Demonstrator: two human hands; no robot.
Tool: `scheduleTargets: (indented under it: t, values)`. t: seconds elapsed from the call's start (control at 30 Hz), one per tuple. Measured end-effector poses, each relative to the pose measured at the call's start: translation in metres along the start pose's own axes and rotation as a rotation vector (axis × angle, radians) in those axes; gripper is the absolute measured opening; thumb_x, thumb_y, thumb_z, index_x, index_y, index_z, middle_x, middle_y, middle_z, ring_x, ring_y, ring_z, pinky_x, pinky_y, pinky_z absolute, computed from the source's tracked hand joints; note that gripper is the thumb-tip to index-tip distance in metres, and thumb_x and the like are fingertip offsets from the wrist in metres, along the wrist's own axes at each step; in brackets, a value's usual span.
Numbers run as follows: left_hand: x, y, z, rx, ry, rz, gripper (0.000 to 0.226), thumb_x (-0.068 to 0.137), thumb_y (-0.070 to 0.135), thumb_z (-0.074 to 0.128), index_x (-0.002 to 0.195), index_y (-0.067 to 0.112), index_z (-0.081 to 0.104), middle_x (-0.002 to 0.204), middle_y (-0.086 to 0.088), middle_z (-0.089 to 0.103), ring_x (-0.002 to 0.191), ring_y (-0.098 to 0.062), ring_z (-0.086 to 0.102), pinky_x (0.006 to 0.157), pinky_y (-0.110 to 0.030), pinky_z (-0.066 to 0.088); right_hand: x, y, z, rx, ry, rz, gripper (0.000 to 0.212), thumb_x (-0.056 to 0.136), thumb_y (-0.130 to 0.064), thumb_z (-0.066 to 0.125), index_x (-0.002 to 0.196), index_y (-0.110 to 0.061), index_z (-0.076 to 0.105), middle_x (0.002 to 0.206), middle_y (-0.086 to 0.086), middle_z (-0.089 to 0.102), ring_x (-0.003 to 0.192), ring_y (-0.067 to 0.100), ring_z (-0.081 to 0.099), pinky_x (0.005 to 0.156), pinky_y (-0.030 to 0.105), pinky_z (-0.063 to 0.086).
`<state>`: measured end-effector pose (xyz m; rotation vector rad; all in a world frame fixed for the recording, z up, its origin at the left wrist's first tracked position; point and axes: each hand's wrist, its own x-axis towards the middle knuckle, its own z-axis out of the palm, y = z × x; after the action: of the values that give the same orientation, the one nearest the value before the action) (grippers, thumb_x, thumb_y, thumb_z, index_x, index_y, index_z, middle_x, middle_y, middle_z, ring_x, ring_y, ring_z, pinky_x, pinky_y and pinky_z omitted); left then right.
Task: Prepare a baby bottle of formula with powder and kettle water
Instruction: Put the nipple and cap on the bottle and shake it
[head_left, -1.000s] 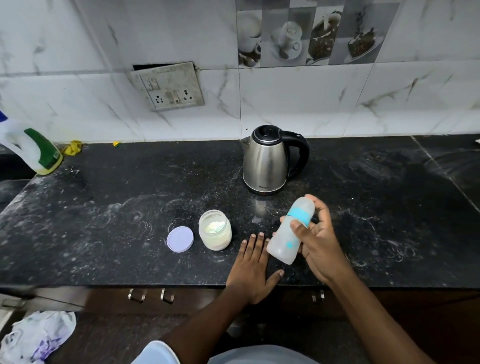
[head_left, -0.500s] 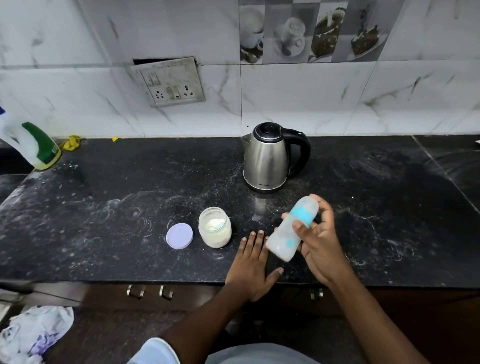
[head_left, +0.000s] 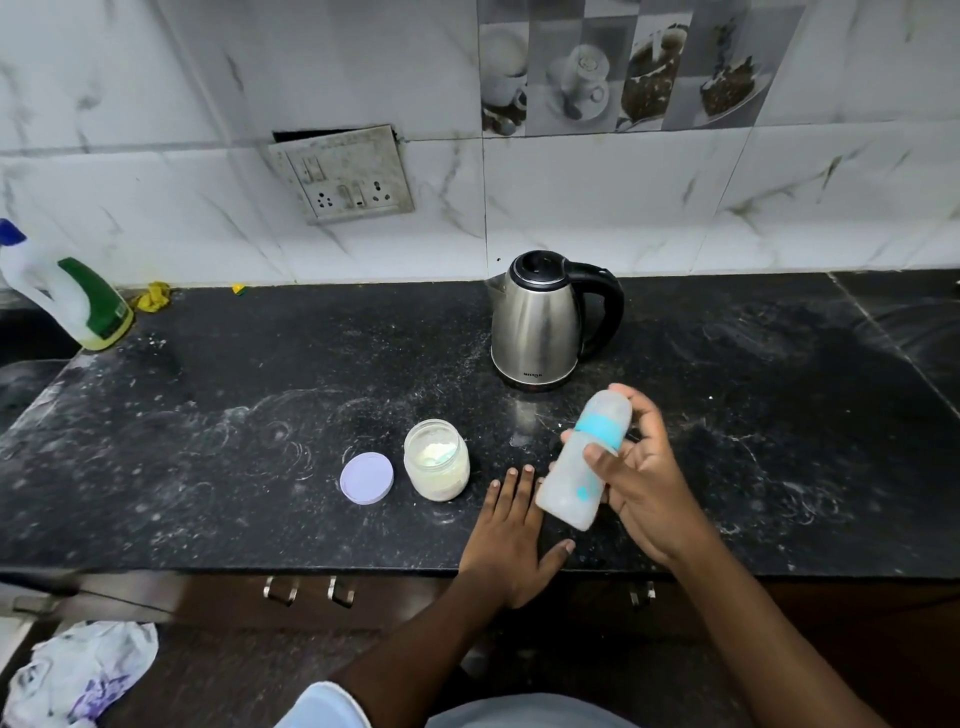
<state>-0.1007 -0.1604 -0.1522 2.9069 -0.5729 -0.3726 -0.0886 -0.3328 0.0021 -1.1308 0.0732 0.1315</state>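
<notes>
gripping baby bottle (head_left: 569, 493) in right hand (head_left: 649, 493), thumb and fingers curling round it near the teal collar, tilting cap-end away over counter (head_left: 779, 415), probably readying to uncap or shake | resting left hand (head_left: 511, 535) flat, fingers straight, holding nothing, just beside bottle's base | keeping open powder jar (head_left: 437, 460), lid (head_left: 367, 478), kettle (head_left: 540, 322) within reach

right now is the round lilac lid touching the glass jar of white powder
Apart. The head view shows a strip of black counter between the round lilac lid and the glass jar of white powder.
</notes>
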Motion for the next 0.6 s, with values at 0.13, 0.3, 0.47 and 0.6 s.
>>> scheduleTargets:
  t: [0.13,0.3,0.47,0.6]
  values:
    - [0.0011,0.0034,-0.0032,-0.009,0.007,-0.002,0.094,0.105,0.074,0.015,0.172,0.011,-0.007,0.18,-0.013,-0.016,0.165,-0.026,-0.025,0.134,-0.048,-0.013,0.0037,-0.003,-0.0063,0.08,0.09,-0.061,0.07,0.087,-0.005,0.065,0.147,-0.033,0.04,0.127,0.017,0.067,0.118,0.032,0.064,0.102,0.064,0.049]
    - [0.0005,0.0009,0.0003,-0.016,0.018,-0.001,0.095,0.105,0.074,0.016,0.172,0.012,-0.007,0.181,-0.014,-0.014,0.164,-0.024,-0.024,0.134,-0.047,-0.014,-0.0011,-0.0042,-0.0015,-0.009,0.012,-0.03,0.073,0.083,-0.005,0.069,0.144,-0.032,0.041,0.116,0.008,0.072,0.114,0.03,0.069,0.091,0.056,0.059]
    - [-0.0005,0.0026,-0.0032,-0.006,0.002,-0.007,0.094,0.105,0.074,0.015,0.171,0.011,-0.01,0.18,-0.012,-0.018,0.165,-0.025,-0.024,0.135,-0.048,-0.013,0.0017,-0.0044,-0.0073,0.003,0.036,-0.005,0.073,0.081,-0.017,0.077,0.142,-0.038,0.043,0.134,0.027,0.06,0.116,0.034,0.066,0.093,0.058,0.058]
    - [0.0,0.0031,-0.0017,-0.017,0.016,-0.012,0.094,0.106,0.074,0.017,0.172,0.012,-0.007,0.18,-0.011,-0.018,0.161,-0.022,-0.029,0.131,-0.045,-0.017,0.0032,-0.0058,-0.0093,0.074,0.153,-0.076,0.066,0.089,-0.01,0.069,0.144,-0.033,0.04,0.137,0.028,0.058,0.115,0.028,0.066,0.088,0.054,0.06]
